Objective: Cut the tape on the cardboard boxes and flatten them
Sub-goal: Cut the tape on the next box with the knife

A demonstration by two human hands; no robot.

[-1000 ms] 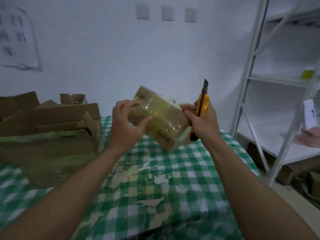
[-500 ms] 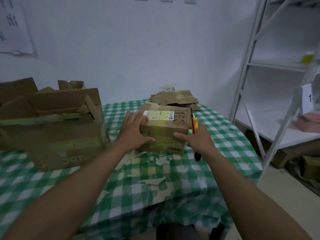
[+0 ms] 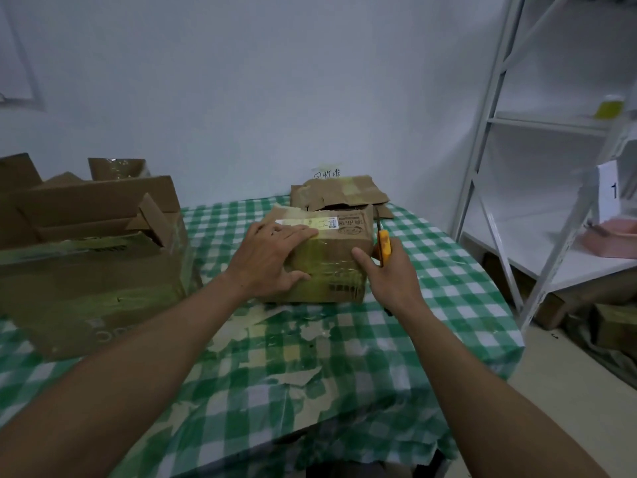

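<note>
I log, by size: checked table [image 3: 431, 291]; big opened box [image 3: 86, 267], unflattened; flattened cardboard [image 3: 339, 194] at the back — done; small taped box [image 3: 331, 260] mid-table, uncut, under my flat left hand [image 3: 265, 260]; right hand [image 3: 389, 274] gripping the yellow knife [image 3: 383, 244] beside it.

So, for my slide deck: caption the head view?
Left hand steadies small taped cardboard box; right hand holds orange utility knife.

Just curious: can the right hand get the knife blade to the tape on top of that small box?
Probably yes. The right hand holds the knife against the small box; the left hand covers only the top's left part.
</note>
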